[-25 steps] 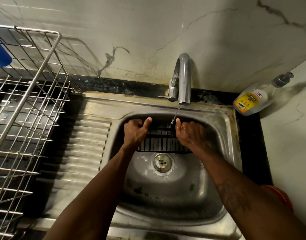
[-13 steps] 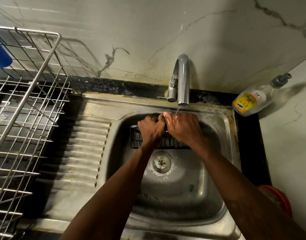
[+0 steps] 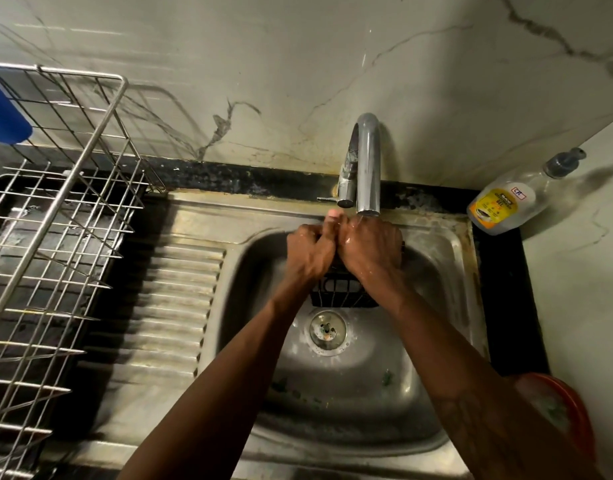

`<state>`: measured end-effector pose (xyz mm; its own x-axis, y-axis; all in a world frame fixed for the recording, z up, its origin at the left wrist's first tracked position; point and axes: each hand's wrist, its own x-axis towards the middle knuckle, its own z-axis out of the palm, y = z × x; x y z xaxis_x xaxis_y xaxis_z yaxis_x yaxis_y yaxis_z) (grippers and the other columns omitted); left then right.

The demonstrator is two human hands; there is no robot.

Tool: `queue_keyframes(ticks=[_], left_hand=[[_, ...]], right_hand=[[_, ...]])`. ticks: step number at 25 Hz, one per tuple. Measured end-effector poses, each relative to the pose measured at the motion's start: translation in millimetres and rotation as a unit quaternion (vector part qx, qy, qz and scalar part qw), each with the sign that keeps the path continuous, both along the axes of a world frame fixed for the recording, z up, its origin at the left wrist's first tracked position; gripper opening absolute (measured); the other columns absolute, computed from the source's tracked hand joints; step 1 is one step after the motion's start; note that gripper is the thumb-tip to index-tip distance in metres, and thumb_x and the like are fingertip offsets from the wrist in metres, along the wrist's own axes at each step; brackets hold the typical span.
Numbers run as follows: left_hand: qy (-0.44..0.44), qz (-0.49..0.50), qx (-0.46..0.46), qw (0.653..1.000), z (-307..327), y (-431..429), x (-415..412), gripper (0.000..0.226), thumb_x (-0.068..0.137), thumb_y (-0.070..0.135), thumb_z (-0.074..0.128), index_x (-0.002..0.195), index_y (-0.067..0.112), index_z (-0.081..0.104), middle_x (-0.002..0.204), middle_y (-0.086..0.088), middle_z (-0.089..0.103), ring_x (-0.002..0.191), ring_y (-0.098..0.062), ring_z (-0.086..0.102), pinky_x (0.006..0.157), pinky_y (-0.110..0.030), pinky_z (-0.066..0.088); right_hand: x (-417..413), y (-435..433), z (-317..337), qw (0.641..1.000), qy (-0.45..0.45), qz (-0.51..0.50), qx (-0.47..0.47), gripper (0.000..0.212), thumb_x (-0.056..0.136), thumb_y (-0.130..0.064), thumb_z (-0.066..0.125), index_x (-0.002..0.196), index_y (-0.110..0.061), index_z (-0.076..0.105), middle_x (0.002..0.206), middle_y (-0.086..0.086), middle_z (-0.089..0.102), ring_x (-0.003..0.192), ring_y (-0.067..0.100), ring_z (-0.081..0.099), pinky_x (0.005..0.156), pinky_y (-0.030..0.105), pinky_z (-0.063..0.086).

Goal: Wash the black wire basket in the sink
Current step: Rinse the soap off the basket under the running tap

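Far left, at the frame edge: a blue object [image 3: 3, 112] behind a steel rack [image 3: 66, 188] standing on the dark counter [image 3: 502, 306]. Next, a ribbed drainboard [image 3: 180, 306] leading into the sink [image 3: 450, 265]. Inside the basin, toward its back wall and beneath the tap [image 3: 367, 161]: the basket [image 3: 343, 294], just behind the drain [image 3: 328, 329], with only its lower wires showing between the two wrists. Grips its top edge with the left hand [image 3: 310, 252], fingers curled, thumb raised. Clamps the right hand [image 3: 369, 252] over the same edge, close against the left, far fingers hidden. Thin water falling from the spout onto the wet right hand. Right of the sink, a clear bottle [image 3: 502, 206] with a yellow label, tilted on the counter by the wall. Bottom right corner: a red bowl [image 3: 575, 420], partly behind the right forearm
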<state>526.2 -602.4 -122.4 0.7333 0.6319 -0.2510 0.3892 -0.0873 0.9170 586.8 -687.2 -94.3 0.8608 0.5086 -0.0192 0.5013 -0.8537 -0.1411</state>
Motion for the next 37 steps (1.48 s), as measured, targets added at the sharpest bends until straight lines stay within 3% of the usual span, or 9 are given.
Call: queue_keyframes(ticks=[7, 12, 17, 21, 24, 27, 29, 32, 37], left_hand=[[0.008, 0.066, -0.097, 0.993, 12.1, 18.1, -7.2, 0.042, 0.100, 0.053, 0.049, 0.074, 0.020, 0.046, 0.066, 0.000, 0.049, 0.057, -0.012, 0.044, 0.047, -0.021, 0.043], [-0.029, 0.070, -0.153, 0.985, -24.7, 31.0, -26.9, 0.050, 0.097, 0.057, 0.055, 0.093, 0.009, 0.069, 0.088, -0.013, 0.074, 0.085, -0.029, 0.071, 0.080, -0.041, 0.059], [-0.031, -0.018, 0.070, 0.997, -18.9, 24.2, -14.6, 0.071, 0.104, 0.055, 0.038, 0.059, 0.007, 0.064, 0.050, -0.007, 0.062, 0.046, -0.025, 0.061, 0.045, -0.039, 0.050], [-0.009, 0.004, 0.074, 0.997, -5.8, 18.1, -3.2, 0.062, 0.105, 0.043, 0.046, 0.052, 0.013, 0.057, 0.045, 0.002, 0.054, 0.037, -0.009, 0.049, 0.041, -0.025, 0.040], [0.032, 0.084, 0.019, 0.996, -20.6, 24.1, -13.3, 0.045, 0.101, 0.038, 0.056, 0.068, 0.008, 0.062, 0.054, 0.003, 0.054, 0.043, -0.004, 0.049, 0.038, -0.014, 0.035], [0.035, 0.083, 0.029, 0.996, -20.7, 28.8, -16.9, 0.044, 0.102, 0.035, 0.056, 0.065, 0.011, 0.057, 0.052, 0.004, 0.045, 0.042, -0.003, 0.040, 0.038, -0.014, 0.030], [0.033, 0.064, 0.032, 0.997, -18.4, 30.8, -15.1, 0.046, 0.102, 0.036, 0.054, 0.063, 0.013, 0.055, 0.050, 0.005, 0.043, 0.038, -0.003, 0.037, 0.039, -0.019, 0.031], [0.028, 0.043, 0.042, 0.998, -18.0, 35.3, -15.4, 0.052, 0.103, 0.037, 0.052, 0.062, 0.006, 0.058, 0.049, -0.002, 0.045, 0.038, -0.003, 0.039, 0.039, -0.024, 0.033], [0.001, 0.057, 0.041, 0.997, -34.1, 43.8, -24.2, 0.059, 0.098, 0.043, 0.051, 0.054, 0.004, 0.053, 0.050, -0.005, 0.045, 0.047, -0.014, 0.039, 0.046, -0.037, 0.038]], right_hand=[[27.5, -38.1, -8.3, 0.980, 0.081, 0.052, 0.176, 0.048, 0.107, -0.039, 0.043, 0.067, -0.019, 0.062, 0.055, -0.002, 0.051, 0.050, 0.019, 0.053, 0.057, 0.027, 0.038], [-6.6, -1.4, -2.4, 0.988, 0.013, 0.121, 0.097, 0.042, 0.104, -0.048, 0.043, 0.074, -0.025, 0.063, 0.061, -0.006, 0.057, 0.051, 0.004, 0.048, 0.057, 0.024, 0.042], [-1.0, 18.8, -10.5, 0.993, 0.021, -0.001, 0.116, 0.052, 0.100, -0.054, 0.040, 0.078, -0.019, 0.070, 0.076, 0.006, 0.071, 0.068, 0.023, 0.065, 0.064, 0.026, 0.050], [-5.8, 16.8, -23.0, 0.934, 0.183, -0.058, 0.300, 0.064, 0.101, -0.062, 0.033, 0.081, -0.016, 0.071, 0.076, 0.005, 0.070, 0.069, 0.017, 0.066, 0.061, 0.025, 0.046], [1.5, -35.2, -45.9, 0.946, 0.221, -0.003, 0.236, 0.061, 0.109, -0.047, 0.022, 0.070, -0.022, 0.062, 0.067, 0.003, 0.065, 0.071, 0.017, 0.066, 0.072, 0.027, 0.043], [20.4, -77.0, -69.9, 0.984, 0.122, -0.109, 0.072, 0.075, 0.107, -0.054, 0.015, 0.084, -0.014, 0.074, 0.090, 0.010, 0.074, 0.090, 0.026, 0.068, 0.085, 0.033, 0.046], [17.1, -64.7, -72.9, 0.975, 0.148, -0.130, 0.102, 0.074, 0.108, -0.053, 0.016, 0.077, -0.013, 0.070, 0.078, 0.009, 0.070, 0.079, 0.025, 0.067, 0.074, 0.029, 0.041], [-16.8, -8.5, -51.1, 0.957, 0.161, -0.027, 0.238, 0.064, 0.108, -0.052, 0.019, 0.076, -0.020, 0.063, 0.065, -0.003, 0.064, 0.062, 0.012, 0.064, 0.064, 0.023, 0.043], [-16.9, 4.6, -50.1, 0.959, 0.108, 0.123, 0.232, 0.060, 0.104, -0.061, 0.027, 0.081, -0.024, 0.068, 0.071, -0.005, 0.070, 0.066, 0.012, 0.064, 0.068, 0.032, 0.052]])
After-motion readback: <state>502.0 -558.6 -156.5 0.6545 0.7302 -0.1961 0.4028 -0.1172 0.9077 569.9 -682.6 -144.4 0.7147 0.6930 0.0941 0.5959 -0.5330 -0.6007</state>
